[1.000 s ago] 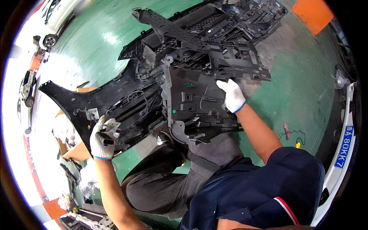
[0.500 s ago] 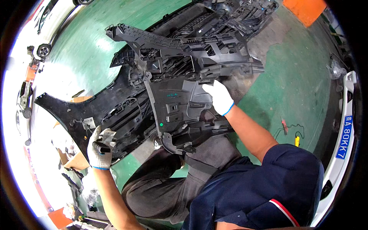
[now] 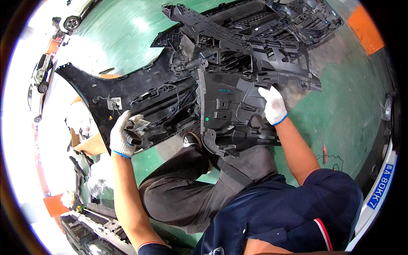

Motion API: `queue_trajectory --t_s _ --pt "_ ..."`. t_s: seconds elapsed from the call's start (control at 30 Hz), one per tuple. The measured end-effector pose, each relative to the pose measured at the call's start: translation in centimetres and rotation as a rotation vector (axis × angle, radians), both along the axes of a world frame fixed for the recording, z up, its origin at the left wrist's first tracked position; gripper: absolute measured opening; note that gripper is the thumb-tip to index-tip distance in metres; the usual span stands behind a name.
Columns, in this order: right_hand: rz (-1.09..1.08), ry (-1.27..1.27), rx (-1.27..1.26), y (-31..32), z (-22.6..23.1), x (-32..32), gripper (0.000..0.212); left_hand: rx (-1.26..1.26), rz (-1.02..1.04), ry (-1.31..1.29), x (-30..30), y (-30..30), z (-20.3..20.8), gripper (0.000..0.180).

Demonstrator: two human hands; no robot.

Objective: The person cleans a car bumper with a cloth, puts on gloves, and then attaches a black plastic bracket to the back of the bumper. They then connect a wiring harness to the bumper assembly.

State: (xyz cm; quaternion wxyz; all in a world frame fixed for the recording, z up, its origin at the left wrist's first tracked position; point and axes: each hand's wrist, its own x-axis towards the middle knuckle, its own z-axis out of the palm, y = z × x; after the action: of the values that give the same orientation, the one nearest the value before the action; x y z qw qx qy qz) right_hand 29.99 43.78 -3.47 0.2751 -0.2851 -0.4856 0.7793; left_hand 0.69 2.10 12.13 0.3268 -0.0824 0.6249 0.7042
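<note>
My left hand (image 3: 122, 138), in a white knit glove, is closed around a small black ribbed part (image 3: 132, 137). A crumpled pale wrapper (image 3: 139, 123) shows beside its fingers; whether they hold it I cannot tell. My right hand (image 3: 274, 106), also gloved, grips the right edge of a black plastic panel (image 3: 231, 95) with clips and a green dot. The panel's near end rests over my thigh. To its left lies a large black curved bumper cover (image 3: 127, 87), inner side up, with wiring and a white label (image 3: 114, 103). Above the panel lies a black slotted bracket (image 3: 276, 59).
More black bumper parts (image 3: 255, 21) stretch over the green floor (image 3: 348, 93). Open cardboard (image 3: 91, 144) and clear plastic lie at the left. A red tool with a cord (image 3: 324, 154) is on the floor at right. Near the right rim is a white bumper (image 3: 376, 204).
The view has swung, so the parts sit farther right and the left side higher. Both hands keep about the same places relative to the bumper cover and the panel.
</note>
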Motion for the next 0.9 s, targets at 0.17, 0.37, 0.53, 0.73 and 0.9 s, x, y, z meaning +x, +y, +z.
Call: queue_trajectory --t_s 0.17,0.37,0.53,0.73,0.9 --pt "-0.001 0.026 -0.207 -0.3 0.2 0.2 0.023 -0.042 0.016 -0.045 0.5 0.9 0.7 0.035" --pt "0.004 0.037 -0.250 -0.5 0.6 -0.2 0.023 -0.070 0.004 0.045 0.5 0.9 0.6 0.034" --pt "0.002 0.042 -0.286 -0.5 0.8 0.1 0.022 -0.034 -0.018 0.045 1.7 2.4 1.8 0.041" --pt "0.004 0.057 -0.315 -0.6 -0.1 0.0 0.024 -0.013 -0.131 -0.068 -1.0 -0.7 -0.8 0.036" --pt "0.020 0.070 -0.296 -0.6 0.1 0.4 0.020 -0.068 -0.096 -0.065 -0.1 0.2 -0.4 0.036"
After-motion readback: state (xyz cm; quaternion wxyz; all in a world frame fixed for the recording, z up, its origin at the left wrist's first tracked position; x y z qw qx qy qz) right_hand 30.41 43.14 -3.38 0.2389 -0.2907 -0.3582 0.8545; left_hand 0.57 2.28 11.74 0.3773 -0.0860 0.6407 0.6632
